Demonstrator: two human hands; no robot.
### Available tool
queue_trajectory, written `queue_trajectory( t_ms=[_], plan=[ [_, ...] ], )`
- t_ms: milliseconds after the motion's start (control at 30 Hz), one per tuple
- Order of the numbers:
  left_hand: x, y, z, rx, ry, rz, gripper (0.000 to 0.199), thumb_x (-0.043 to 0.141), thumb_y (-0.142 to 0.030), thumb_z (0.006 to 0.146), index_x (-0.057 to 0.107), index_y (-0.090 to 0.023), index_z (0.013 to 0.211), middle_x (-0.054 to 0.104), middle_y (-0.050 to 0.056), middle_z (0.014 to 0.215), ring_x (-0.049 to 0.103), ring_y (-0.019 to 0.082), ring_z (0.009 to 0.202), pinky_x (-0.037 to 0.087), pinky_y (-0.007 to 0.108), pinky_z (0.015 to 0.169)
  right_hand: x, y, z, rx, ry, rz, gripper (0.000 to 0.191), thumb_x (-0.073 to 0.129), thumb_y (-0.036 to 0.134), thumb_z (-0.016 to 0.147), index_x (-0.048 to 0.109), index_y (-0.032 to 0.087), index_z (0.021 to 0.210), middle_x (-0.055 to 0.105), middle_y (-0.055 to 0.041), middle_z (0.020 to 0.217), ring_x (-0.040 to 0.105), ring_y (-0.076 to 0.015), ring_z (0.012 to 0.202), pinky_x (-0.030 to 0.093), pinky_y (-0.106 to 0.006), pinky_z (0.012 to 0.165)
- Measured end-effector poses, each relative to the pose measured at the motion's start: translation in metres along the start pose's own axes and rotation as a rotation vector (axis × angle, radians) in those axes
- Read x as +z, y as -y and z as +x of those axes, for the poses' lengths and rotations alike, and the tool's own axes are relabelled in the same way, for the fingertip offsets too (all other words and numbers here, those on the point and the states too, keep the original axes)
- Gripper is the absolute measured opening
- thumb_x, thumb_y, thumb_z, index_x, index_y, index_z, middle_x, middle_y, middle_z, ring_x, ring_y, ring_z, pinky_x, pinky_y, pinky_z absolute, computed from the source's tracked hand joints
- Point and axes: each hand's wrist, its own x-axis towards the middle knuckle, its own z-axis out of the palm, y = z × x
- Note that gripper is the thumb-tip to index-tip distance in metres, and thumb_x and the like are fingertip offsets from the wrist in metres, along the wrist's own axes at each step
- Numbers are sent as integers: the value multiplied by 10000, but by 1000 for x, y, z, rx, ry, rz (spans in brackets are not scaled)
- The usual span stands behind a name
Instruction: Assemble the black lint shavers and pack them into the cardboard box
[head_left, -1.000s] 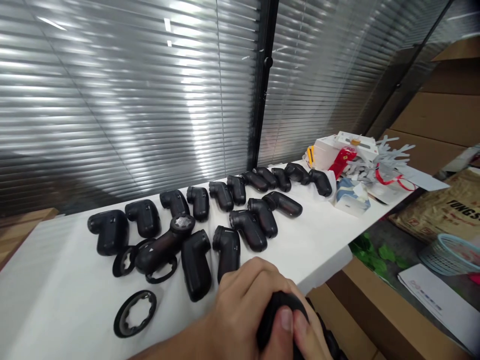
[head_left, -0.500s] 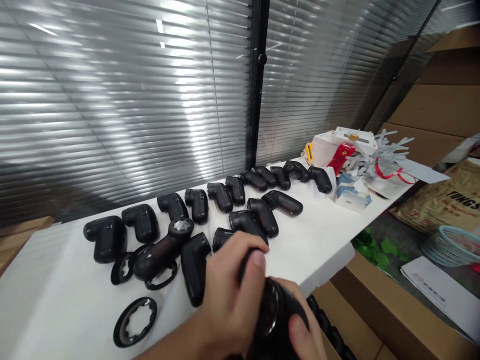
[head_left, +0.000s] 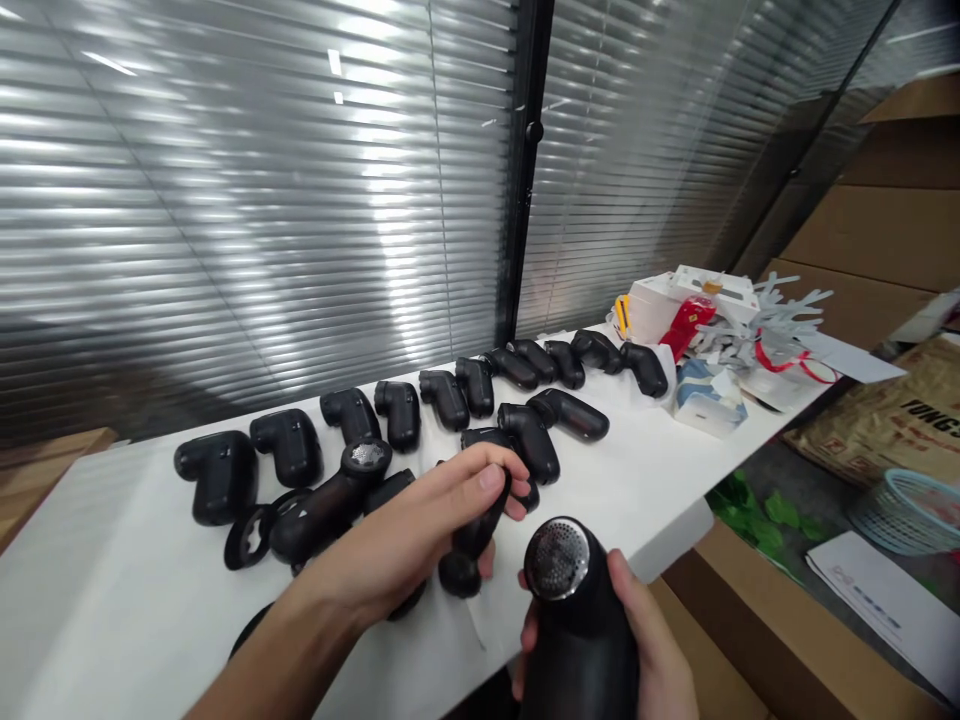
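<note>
My left hand (head_left: 442, 500) is closed around a dark black part (head_left: 476, 535), seen nearly edge-on, with a rounded lower end. To its right my right hand (head_left: 656, 640) grips a black handheld device (head_left: 577, 640), upright, its round perforated metal head (head_left: 557, 560) uncovered and facing the camera. The two held pieces are apart. Behind my hands, several black angled devices (head_left: 401, 412) lie in rows on the white table (head_left: 120, 580). One device (head_left: 322, 515) with a metal head rests on black scalloped rings (head_left: 250, 537) at the left. My left forearm partly hides another ring.
White boxes (head_left: 652, 310), a red packet (head_left: 686, 328), a yellow cutter (head_left: 622, 315) and a tissue box (head_left: 709, 400) stand at the table's far right. Window blinds (head_left: 300, 250) rise behind. An open cardboard box (head_left: 795, 630) and a blue basket (head_left: 907, 510) sit lower right.
My hands have moved apart. The black part in my left hand is now away from the device, whose metal head shows fully. The view has shifted slightly.
</note>
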Motion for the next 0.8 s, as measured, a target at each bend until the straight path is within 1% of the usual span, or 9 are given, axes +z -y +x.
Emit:
queue_trajectory(
  t_ms=[100,167,300,367,467,567,667,733,800],
  plan=[
    [-2,1,2,38,105,-241,411,703,-267,782,607,-162,1168,515,133,1219,535,287,1093,536,318,764,0,8,1,-37,4,-22,548,574,642,805,742,122,842,709,-104,628,666,-235,507,504,-321,520],
    [-1,-1,2,47,142,-287,439,680,-204,807,583,-165,1234,495,141,1262,542,312,1138,564,375,815,0,11,0,-52,5,-36,534,578,629,809,738,120,837,715,-112,637,672,-239,516,507,-322,528],
    [6,-4,2,0,45,-217,411,545,-365,972,469,-284,1368,548,107,1180,666,300,981,597,408,743,1,10,-2,-42,10,-35,548,574,638,813,729,114,860,711,-102,636,653,-219,492,497,-308,495],
    [9,-3,2,-8,-36,-113,394,522,-464,971,508,-268,1313,573,101,1131,695,256,816,594,351,635,2,9,-3,-7,13,-4,554,572,655,809,714,120,794,702,-92,621,641,-206,488,502,-307,489],
    [12,0,3,12,-152,36,468,496,-592,939,574,-201,1184,610,103,1037,635,174,625,513,242,461,5,9,-4,2,31,19,514,571,626,821,702,135,742,694,-88,598,646,-212,500,539,-341,530],
    [13,1,3,2,-201,137,493,492,-629,927,589,-161,1046,632,74,856,593,149,589,473,203,441,9,10,-4,-30,40,-3,499,563,601,831,729,131,810,707,-97,620,654,-226,495,561,-376,552],
    [16,1,2,-49,-213,232,480,466,-626,935,559,-156,898,568,12,608,537,129,488,427,186,419,12,9,-5,-31,39,-23,525,554,627,827,738,135,824,713,-104,633,666,-239,502,570,-394,562],
    [19,1,2,-80,-223,283,461,439,-619,945,546,-174,892,541,-13,562,511,119,441,386,174,388,12,8,-5,-28,41,-38,559,552,661,816,742,136,845,714,-106,637,671,-247,510,576,-403,569],
    [21,3,1,-107,-232,312,440,418,-625,948,546,-204,935,557,-21,609,505,116,430,342,166,349,12,5,-6,-21,42,-50,588,547,681,814,746,129,848,715,-110,639,676,-250,518,580,-405,577]
  ],
)
